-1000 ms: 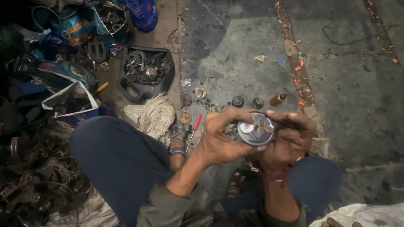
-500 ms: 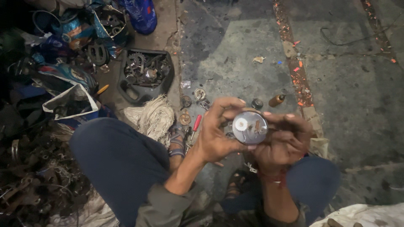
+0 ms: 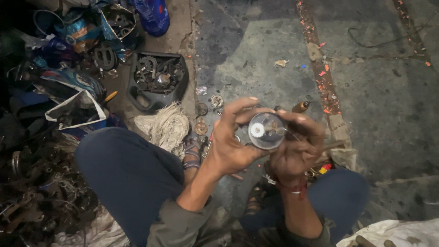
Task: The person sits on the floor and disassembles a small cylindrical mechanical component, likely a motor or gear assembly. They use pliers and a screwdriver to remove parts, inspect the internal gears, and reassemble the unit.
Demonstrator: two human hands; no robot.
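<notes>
- left hand (image 3: 231, 142) and right hand (image 3: 292, 153) both grip round metal part (image 3: 266, 131) with small white gear, held above concrete floor (image 3: 256, 50)
- black tray of gears (image 3: 157, 80) far left; cotton waste (image 3: 167, 126) by knee

The disc (image 3: 267, 131) is a round, shallow metal part with a shiny grey face, held up in front of the person above the gap between the knees and over the concrete floor, its flat face turned toward the camera and tilted slightly. A small pale gear (image 3: 257, 130) with fine teeth sits on the left side of that face, and darker small fittings show on the right side, too dim to make out. The left hand (image 3: 233, 144) and right hand (image 3: 292, 153) grip its rim from either side, fingertips curled over the upper edge.
</notes>
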